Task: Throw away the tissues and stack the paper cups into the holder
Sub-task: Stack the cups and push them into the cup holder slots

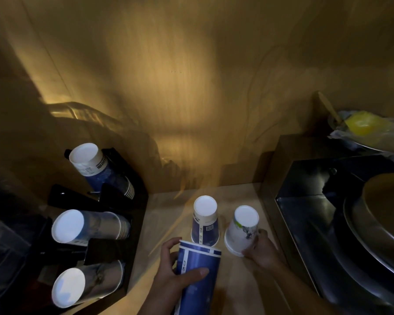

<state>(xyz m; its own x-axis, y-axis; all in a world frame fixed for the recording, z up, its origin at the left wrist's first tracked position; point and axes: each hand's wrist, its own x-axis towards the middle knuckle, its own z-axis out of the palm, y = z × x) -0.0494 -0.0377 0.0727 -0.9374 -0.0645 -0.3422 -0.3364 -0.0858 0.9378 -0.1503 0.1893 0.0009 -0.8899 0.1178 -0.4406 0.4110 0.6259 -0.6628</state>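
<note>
My left hand [171, 269] grips a blue paper cup stack [198, 276] low in the middle of the view. My right hand [259, 248] holds the base rim of a white printed paper cup [241, 230] standing upside down on the wooden counter [164, 223]. Between them a blue cup [205, 221] stands upside down, untouched. At the left a black cup holder [137, 219] carries three slanted stacks of cups: a top stack [98, 169], a middle stack [87, 226] and a bottom stack [84, 285]. No tissues are visible.
A dark metal box [305, 201] stands at the right of the counter, with round metal trays [378, 235] on it. Further back right lies a plate with yellow and clear wrapping [369, 128]. A wood panel wall [191, 87] rises behind.
</note>
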